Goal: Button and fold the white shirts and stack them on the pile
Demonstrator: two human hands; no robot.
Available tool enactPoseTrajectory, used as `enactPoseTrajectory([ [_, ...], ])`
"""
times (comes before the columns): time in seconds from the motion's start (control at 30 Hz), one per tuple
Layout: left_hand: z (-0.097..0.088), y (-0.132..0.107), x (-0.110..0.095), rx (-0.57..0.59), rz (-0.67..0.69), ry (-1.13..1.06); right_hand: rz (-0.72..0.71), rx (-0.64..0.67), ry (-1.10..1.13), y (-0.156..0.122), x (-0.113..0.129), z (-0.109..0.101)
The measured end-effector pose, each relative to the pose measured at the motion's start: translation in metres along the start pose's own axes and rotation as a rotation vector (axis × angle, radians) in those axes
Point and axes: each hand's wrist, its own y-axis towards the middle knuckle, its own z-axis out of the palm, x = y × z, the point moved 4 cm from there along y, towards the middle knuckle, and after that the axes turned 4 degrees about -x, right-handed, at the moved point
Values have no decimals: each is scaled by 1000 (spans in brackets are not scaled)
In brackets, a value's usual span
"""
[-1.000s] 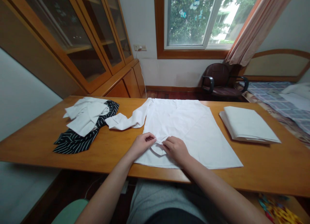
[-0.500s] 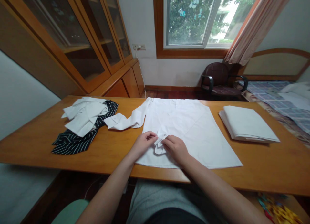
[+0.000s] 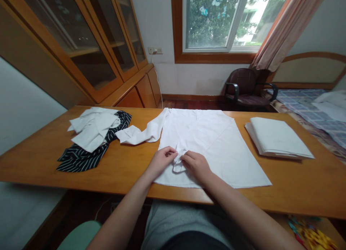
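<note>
A white shirt (image 3: 229, 152) lies spread on the wooden table in front of me, its hem towards me. One sleeve (image 3: 146, 134) stretches out to the left. Over the lower part of the body lies a bunched piece of the same white cloth, seemingly the other sleeve's cuff (image 3: 178, 166). My left hand (image 3: 163, 158) pinches its left edge between thumb and fingers. From the right, my right hand (image 3: 196, 164) is closed on the cuff, the fingertips partly hidden by the hand itself.
On the table's left (image 3: 35, 149) lie a black-and-white striped cloth (image 3: 81, 159) and crumpled white cloths (image 3: 94, 127). A folded white stack (image 3: 281, 136) sits at the right. Beyond stand an armchair (image 3: 244, 86), a bed (image 3: 319, 102) and a glass cabinet (image 3: 108, 40). A green stool (image 3: 81, 237) is below left.
Both hands stay at the cuff and shift it only slightly. The left fingers have moved a little to the right. The rest of the shirt lies as before.
</note>
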Motion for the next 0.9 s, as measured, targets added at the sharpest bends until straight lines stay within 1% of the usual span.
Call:
enactPoseTrajectory([
  [0.17,1,-1,-1,21,53,57,34,-6,61,0,-2,0],
  [0.3,0,-2,2,64,98,72,53,4,90,1,-4,1],
  [0.43,-2,-4,-2,108,131,83,81,11,106,1,-6,1],
  [0.7,-1,-7,-8,198,189,98,211,6,172,1,-13,5],
  [0.8,-2,-8,-8,212,227,125,217,13,189,2,-13,4],
  [0.9,-3,-10,-10,226,281,140,187,28,189,3,-11,4],
])
